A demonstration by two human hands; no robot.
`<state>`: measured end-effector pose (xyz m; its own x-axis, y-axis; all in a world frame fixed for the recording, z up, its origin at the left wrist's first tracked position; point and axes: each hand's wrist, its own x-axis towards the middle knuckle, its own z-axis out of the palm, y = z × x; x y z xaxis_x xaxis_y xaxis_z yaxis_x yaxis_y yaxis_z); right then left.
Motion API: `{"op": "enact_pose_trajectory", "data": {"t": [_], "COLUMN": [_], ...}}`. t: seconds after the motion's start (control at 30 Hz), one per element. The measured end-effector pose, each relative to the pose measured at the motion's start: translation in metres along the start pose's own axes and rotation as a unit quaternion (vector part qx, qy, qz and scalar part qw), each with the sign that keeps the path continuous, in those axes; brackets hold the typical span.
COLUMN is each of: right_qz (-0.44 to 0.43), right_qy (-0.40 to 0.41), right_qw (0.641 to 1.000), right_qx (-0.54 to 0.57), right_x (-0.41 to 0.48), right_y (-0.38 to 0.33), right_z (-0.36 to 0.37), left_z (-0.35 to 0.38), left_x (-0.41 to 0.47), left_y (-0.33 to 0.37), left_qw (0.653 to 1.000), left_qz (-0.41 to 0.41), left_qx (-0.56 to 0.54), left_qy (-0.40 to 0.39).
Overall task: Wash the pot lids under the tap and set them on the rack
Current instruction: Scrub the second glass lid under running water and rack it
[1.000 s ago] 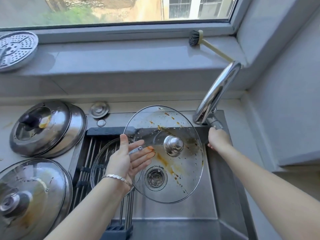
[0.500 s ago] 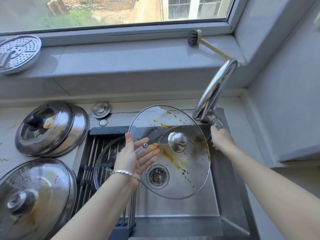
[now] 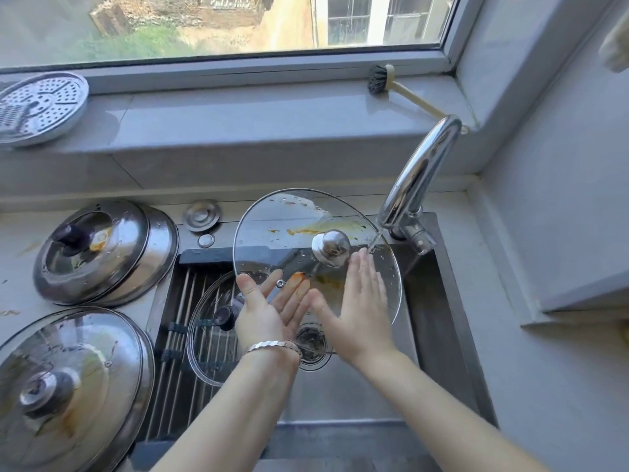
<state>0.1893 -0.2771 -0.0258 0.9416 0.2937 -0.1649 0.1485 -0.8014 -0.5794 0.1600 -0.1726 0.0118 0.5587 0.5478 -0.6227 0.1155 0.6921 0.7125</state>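
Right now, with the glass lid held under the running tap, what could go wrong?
1. The glass lid rests only on the left hand, thumb over its rim; the right hand lies flat on top. Wet and greasy, it could slip into the sink.
2. Water from the tap lands near the lid's edge and may splash outside.
3. Orange sauce is smeared on the left fingers and could spread to the clean lid on the rack.
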Motion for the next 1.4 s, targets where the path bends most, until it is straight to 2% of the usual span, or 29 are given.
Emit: {"op": "enact_pose_trajectory", "data": {"t": [0.07, 0.13, 0.17, 0.27, 0.33, 0.43, 0.57, 0.63, 0.67, 0.73, 0.77, 0.8, 0.9, 0.93, 0.97, 1.03, 1.1, 1.17, 1.27, 1.3, 1.4], "right_qz": [0.100, 0.134, 0.104, -0.074, -0.099, -0.078, 0.079, 0.092, 0.043, -0.109, -0.151, -0.150, 0.001, -0.004, -0.056, -0.226, -0.322, -0.329, -0.279, -0.297, -0.412], "right_qy": [0.000, 0.001, -0.001, 0.001, 0.000, 0.004, -0.015, -0.018, -0.016, -0.030, -0.042, -0.052, -0.047, -0.049, -0.044, -0.031, -0.052, -0.044, -0.008, -0.021, -0.080], "right_qw": [0.994, 0.990, 0.995, 0.997, 0.994, 0.996, 0.997, 0.996, 0.999, 0.992, 0.986, 0.986, 0.998, 0.998, 0.996, 0.969, 0.939, 0.937, 0.955, 0.949, 0.897], "right_qx": [0.035, 0.036, 0.011, -0.032, -0.039, -0.036, 0.000, -0.010, -0.030, -0.051, -0.052, -0.055, -0.037, -0.043, -0.054, -0.093, -0.105, -0.111, -0.097, -0.102, -0.139], "right_x": [0.020, 0.025, 0.019, -0.017, -0.020, -0.005, 0.015, 0.010, -0.001, -0.029, -0.036, -0.034, -0.016, -0.017, -0.024, -0.044, -0.053, -0.038, -0.024, -0.026, -0.033], "right_y": [0.007, 0.007, 0.004, -0.011, -0.006, 0.000, 0.006, 0.007, 0.005, -0.004, -0.002, 0.004, 0.027, 0.027, 0.019, 0.001, -0.003, 0.004, 0.003, -0.001, -0.011], "right_z": [-0.010, -0.016, -0.014, -0.003, -0.003, -0.005, -0.011, -0.016, -0.013, -0.009, -0.009, -0.012, -0.028, -0.029, -0.025, -0.011, -0.006, -0.016, -0.031, -0.028, -0.024], "left_z": [-0.001, -0.004, -0.005, -0.007, -0.007, -0.006, -0.009, -0.013, -0.014, -0.015, -0.016, -0.017, -0.019, -0.018, -0.016, -0.012, -0.009, -0.007, -0.008, -0.008, -0.010], "left_x": [0.000, -0.002, -0.002, -0.002, -0.003, -0.005, -0.006, -0.007, -0.007, -0.006, -0.006, -0.005, -0.007, -0.008, -0.008, -0.008, -0.008, -0.009, -0.009, -0.009, -0.010], "left_y": [0.003, 0.003, 0.003, 0.003, 0.002, 0.000, 0.003, 0.004, 0.004, 0.005, 0.006, 0.006, 0.006, 0.005, 0.005, 0.003, 0.001, 0.000, 0.004, 0.005, 0.007], "left_qw": [1.000, 1.000, 1.000, 1.000, 1.000, 1.000, 1.000, 0.999, 0.999, 1.000, 0.999, 0.999, 0.999, 0.999, 0.999, 0.999, 0.999, 0.999, 1.000, 0.999, 0.998], "left_qz": [0.002, 0.000, -0.002, -0.008, -0.012, -0.010, 0.006, 0.008, 0.005, -0.006, -0.010, -0.013, -0.018, -0.018, -0.018, -0.025, -0.033, -0.033, -0.026, -0.025, -0.023], "left_qx": [-0.006, -0.007, -0.006, -0.006, -0.010, -0.016, -0.009, -0.005, -0.006, -0.007, -0.004, 0.000, 0.009, 0.011, 0.013, 0.017, 0.022, 0.020, 0.015, 0.018, 0.050], "left_qy": [0.008, 0.018, 0.022, 0.021, 0.017, 0.013, 0.027, 0.032, 0.031, 0.030, 0.032, 0.033, 0.031, 0.028, 0.026, 0.025, 0.026, 0.019, 0.007, 0.009, 0.015]}}
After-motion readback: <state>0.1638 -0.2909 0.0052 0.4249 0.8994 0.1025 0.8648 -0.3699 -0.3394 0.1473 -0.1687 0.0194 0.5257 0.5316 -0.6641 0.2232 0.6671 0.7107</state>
